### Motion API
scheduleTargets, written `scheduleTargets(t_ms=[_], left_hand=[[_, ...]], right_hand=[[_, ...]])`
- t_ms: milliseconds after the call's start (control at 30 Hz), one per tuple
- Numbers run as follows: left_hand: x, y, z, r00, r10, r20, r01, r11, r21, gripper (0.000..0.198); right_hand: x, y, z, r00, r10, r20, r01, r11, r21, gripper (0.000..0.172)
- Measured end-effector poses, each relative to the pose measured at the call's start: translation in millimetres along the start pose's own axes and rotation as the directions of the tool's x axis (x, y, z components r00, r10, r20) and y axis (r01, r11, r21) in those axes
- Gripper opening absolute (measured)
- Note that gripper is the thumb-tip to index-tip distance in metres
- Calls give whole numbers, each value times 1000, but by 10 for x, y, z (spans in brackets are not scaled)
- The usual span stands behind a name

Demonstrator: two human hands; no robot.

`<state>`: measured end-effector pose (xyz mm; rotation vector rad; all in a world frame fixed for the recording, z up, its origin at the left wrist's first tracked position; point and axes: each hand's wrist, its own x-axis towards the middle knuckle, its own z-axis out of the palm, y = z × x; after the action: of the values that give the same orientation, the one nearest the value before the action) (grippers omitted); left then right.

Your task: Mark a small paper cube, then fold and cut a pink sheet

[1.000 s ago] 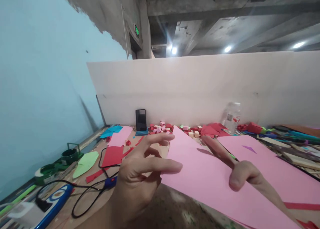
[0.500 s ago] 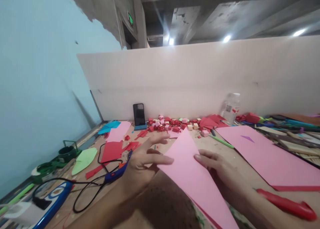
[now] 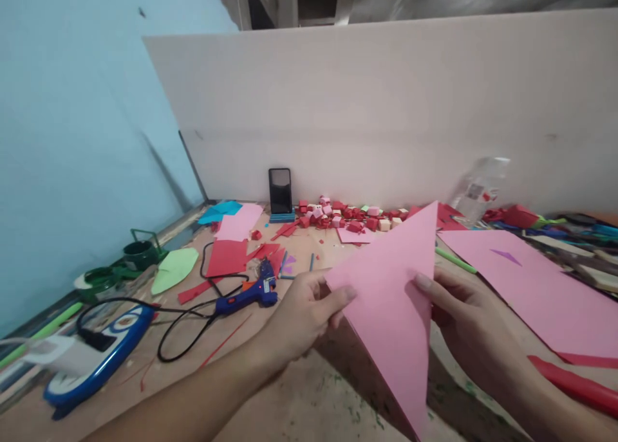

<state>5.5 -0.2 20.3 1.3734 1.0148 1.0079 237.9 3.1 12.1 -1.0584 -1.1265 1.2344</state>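
Observation:
A folded sheet of pink paper (image 3: 391, 300), triangular in outline, is held up above the table between both hands. My left hand (image 3: 309, 307) pinches its left corner, thumb on the front and fingers behind. At the right edge my right hand (image 3: 463, 307) grips the sheet, thumb in front, the other fingers partly hidden behind it. To the left of my left hand lies a blue glue gun (image 3: 248, 294) with a black cord. A red-handled tool (image 3: 574, 384), partly covered by my right forearm, rests at the right.
Small red and pink paper cubes (image 3: 357, 226) are heaped along the white partition (image 3: 338, 120). A phone (image 3: 280, 191) stands there too. A large pink sheet (image 3: 531, 287) and a plastic bottle (image 3: 483, 191) are at the right; a blue-edged power strip (image 3: 103, 358) lies left.
The pink paper has turned more upright, its tip shifting right. My left fingers, spread before, have closed on its left corner. The view has tilted down.

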Motion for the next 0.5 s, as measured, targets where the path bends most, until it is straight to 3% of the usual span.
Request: scheduleTargets(t_ms=[133, 500], left_hand=[[-7, 27, -7, 998, 42, -44, -44, 998, -37, 36], [-16, 4, -28, 994, 96, -50, -96, 995, 13, 43]], right_hand=[[-9, 48, 19, 975, 155, 158, -160, 987, 20, 33], [-85, -28, 113, 993, 101, 69, -101, 995, 2, 32]])
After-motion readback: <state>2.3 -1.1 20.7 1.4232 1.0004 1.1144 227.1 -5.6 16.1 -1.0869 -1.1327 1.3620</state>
